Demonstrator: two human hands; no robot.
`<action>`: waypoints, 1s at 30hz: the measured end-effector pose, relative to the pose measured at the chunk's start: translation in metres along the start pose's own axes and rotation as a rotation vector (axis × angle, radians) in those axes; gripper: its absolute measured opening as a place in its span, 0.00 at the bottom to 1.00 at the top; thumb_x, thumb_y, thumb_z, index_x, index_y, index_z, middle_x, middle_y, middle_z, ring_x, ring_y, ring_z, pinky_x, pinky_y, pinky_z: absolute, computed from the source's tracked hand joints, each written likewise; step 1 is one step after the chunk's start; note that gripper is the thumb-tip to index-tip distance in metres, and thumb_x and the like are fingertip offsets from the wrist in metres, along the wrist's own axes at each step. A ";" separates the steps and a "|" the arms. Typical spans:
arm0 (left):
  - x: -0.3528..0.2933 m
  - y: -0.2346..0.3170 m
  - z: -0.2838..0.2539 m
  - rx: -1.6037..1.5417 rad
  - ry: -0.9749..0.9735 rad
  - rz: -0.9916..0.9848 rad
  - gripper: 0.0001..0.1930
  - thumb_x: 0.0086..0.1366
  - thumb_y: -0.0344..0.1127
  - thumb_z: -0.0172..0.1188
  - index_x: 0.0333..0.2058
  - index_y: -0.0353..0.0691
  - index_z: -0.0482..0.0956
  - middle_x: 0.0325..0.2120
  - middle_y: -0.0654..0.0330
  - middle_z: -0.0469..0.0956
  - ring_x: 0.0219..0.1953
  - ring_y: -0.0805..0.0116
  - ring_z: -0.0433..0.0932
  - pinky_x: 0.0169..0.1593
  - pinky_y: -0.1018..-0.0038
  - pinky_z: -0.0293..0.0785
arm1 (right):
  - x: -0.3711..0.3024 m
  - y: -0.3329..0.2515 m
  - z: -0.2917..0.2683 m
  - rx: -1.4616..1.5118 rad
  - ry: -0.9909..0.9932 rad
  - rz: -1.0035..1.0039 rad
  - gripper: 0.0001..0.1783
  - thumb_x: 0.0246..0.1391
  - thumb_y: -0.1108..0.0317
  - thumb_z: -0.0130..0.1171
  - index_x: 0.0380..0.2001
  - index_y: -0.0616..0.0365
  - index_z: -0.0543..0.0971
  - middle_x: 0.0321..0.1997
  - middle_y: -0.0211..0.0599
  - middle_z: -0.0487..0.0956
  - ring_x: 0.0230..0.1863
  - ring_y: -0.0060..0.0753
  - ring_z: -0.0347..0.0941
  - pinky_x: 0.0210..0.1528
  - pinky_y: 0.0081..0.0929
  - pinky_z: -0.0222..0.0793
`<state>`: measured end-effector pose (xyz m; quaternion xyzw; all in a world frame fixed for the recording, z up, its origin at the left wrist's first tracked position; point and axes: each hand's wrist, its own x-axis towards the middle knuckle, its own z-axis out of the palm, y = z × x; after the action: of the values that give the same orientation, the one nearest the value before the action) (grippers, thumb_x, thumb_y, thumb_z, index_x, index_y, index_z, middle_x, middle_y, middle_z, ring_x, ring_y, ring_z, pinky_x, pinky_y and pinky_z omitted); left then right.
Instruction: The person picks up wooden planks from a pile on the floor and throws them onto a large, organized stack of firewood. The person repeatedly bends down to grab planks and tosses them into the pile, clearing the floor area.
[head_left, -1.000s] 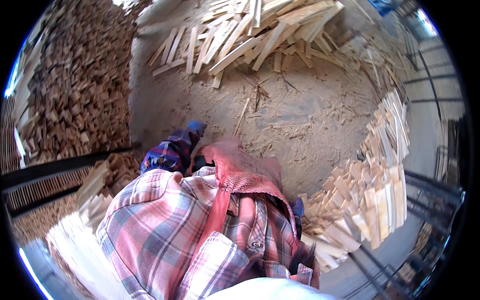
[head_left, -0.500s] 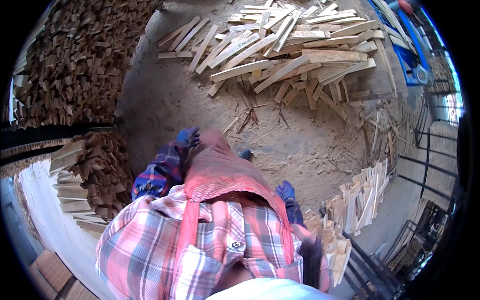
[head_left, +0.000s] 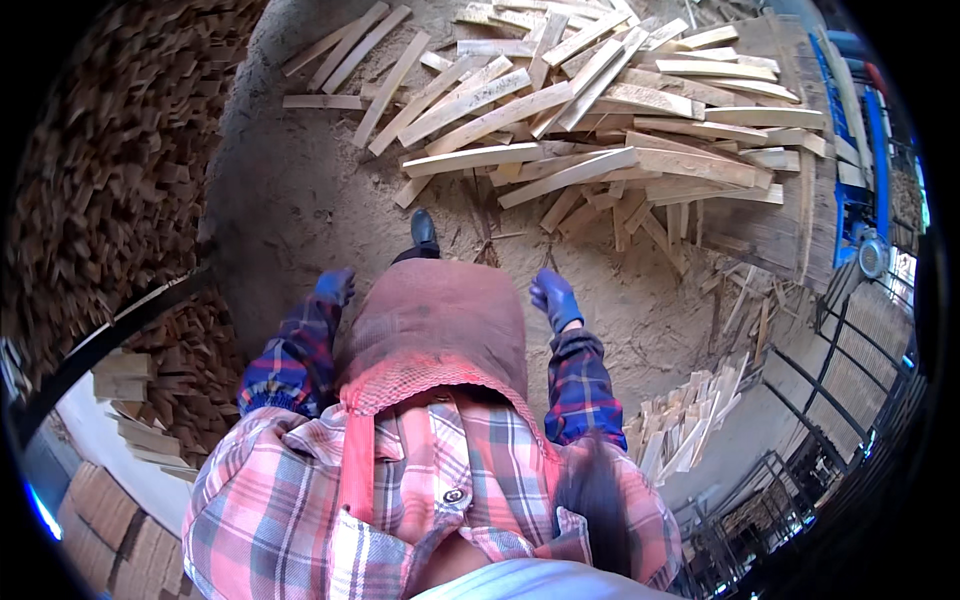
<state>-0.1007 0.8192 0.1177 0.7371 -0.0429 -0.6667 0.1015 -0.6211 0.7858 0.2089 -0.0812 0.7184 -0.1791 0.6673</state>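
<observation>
Both my hands wear blue-purple gloves and hang apart on either side of a reddish apron (head_left: 440, 310). My left hand (head_left: 335, 287) is to the left of the apron, its fingers curled in, with nothing seen in it. On the other side my right hand (head_left: 555, 298) is loosely closed too, and I see nothing in its grip. Neither hand touches any wood. Ahead of them lies a loose pile of pale wooden slats (head_left: 600, 110), nearest to my right hand. My dark boot (head_left: 424, 228) is forward on the dusty ground.
A tall mass of stacked wood pieces (head_left: 110, 170) fills the left side, with a smaller wood stack (head_left: 190, 370) nearer. At right stand upright slats (head_left: 690, 420) and a black metal rack (head_left: 820, 385). A wooden board (head_left: 795, 190) and a blue metal frame (head_left: 880, 170) are beyond the pile.
My right hand has come forward beside the apron, and my left hand has moved slightly back. A boot has stepped forward, and the slat pile is nearer.
</observation>
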 end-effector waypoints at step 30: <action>0.303 0.365 0.548 0.615 -0.298 0.599 0.34 0.54 0.43 0.67 0.57 0.35 0.67 0.42 0.54 0.77 0.44 0.64 0.77 0.48 0.71 0.72 | 0.452 -0.268 -0.099 -0.037 0.104 -0.539 0.19 0.50 0.61 0.66 0.37 0.65 0.77 0.31 0.43 0.81 0.29 0.35 0.75 0.35 0.34 0.72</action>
<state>-0.5853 0.3518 -0.1515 0.5840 -0.4646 -0.6631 0.0589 -0.7956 0.3925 -0.1093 -0.2722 0.7075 -0.3407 0.5561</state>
